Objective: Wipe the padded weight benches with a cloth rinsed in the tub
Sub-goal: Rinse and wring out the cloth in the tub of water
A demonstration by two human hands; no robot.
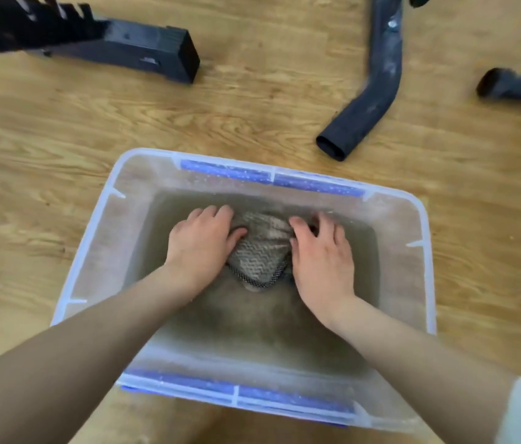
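Note:
A clear plastic tub point(92, 245) with blue handles stands on the wooden floor, holding murky water. A grey patterned cloth point(260, 251) with a dark edge lies bunched in the water at the tub's middle. My left hand point(201, 241) grips the cloth's left side, thumb curled onto it. My right hand point(320, 251) grips its right side, fingers bent over the fabric. Both forearms reach down into the tub from the near edge. The lower part of the cloth is hidden under the cloudy water.
Black bench frame parts rest on the floor beyond the tub: a square-tube foot point(144, 52) at the far left, a bent round tube point(371, 91) at the far right, and another tube end point(509, 86) at the right edge.

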